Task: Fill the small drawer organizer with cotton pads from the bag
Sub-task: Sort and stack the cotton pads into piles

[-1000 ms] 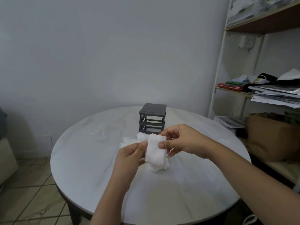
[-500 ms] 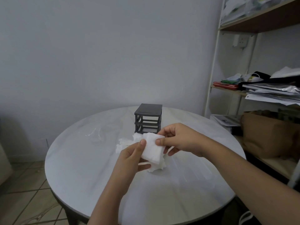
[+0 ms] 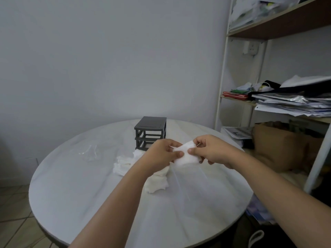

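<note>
A small dark grey drawer organizer stands at the far middle of the round white table; its slots look open, with no drawers in them. Both my hands hold one stack of white cotton pads above the table, just in front of the organizer. My left hand pinches its left side, my right hand its right side. More loose cotton pads lie in a heap on the table under and left of my hands. A clear, empty-looking plastic bag lies flat to the left.
A shelf unit stacked with papers and clutter stands close to the table's right side. A brown paper bag sits on a low shelf there. A plain wall is behind the table, tiled floor to the left.
My hands have turned the stack of pads from upright to lying sideways and lifted it slightly toward the organizer. The view has shifted left and down a little.
</note>
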